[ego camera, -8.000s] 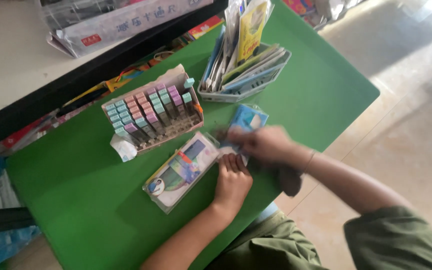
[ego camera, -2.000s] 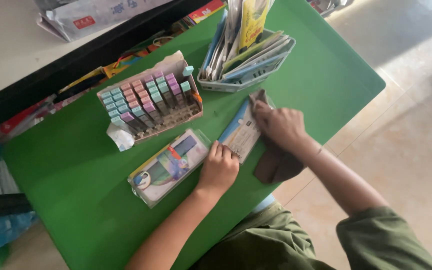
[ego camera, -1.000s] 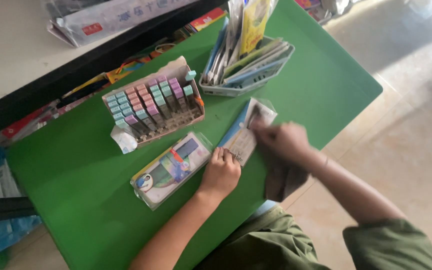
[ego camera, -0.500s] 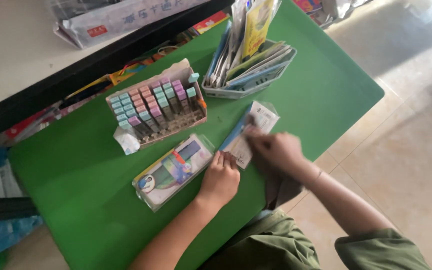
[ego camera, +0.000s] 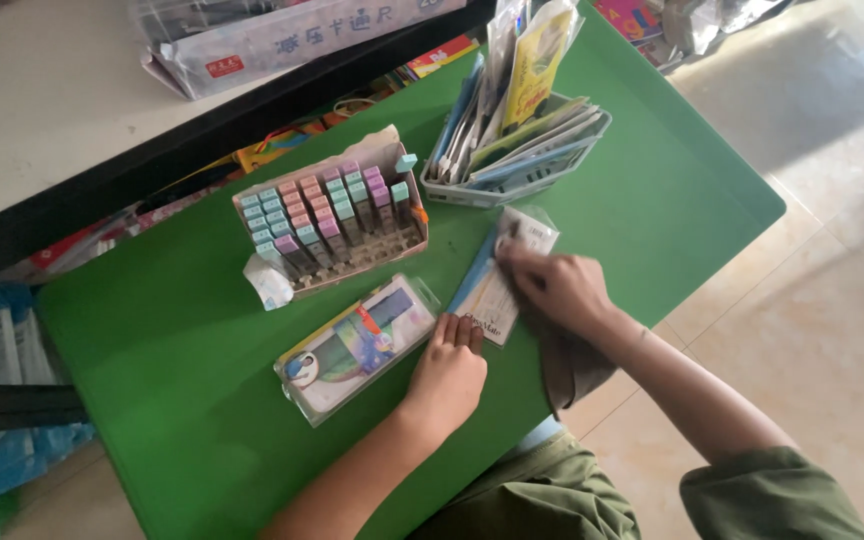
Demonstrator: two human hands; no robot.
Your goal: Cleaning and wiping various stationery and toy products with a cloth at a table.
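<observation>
My right hand (ego camera: 557,287) lies flat on a clear-wrapped flat packet (ego camera: 500,280) with a blue strip, pressing it onto the green table (ego camera: 152,360). A dark cloth (ego camera: 570,368) hangs below that hand at the table's edge. My left hand (ego camera: 449,372) rests knuckles up with fingertips touching the packet's near end, just right of a colourful plastic-wrapped pencil case (ego camera: 357,346). Whether either hand grips anything is hidden.
A cardboard box (ego camera: 332,222) of several pastel-capped small items stands behind the case. A wire basket (ego camera: 517,160) stuffed with flat packaged goods sits at the back right. A black shelf edge (ego camera: 202,140) borders the table's far side; tiled floor lies right.
My right hand has slid along the packet from its far end towards the middle. The left hand has stayed at its near end. The view shifted slightly.
</observation>
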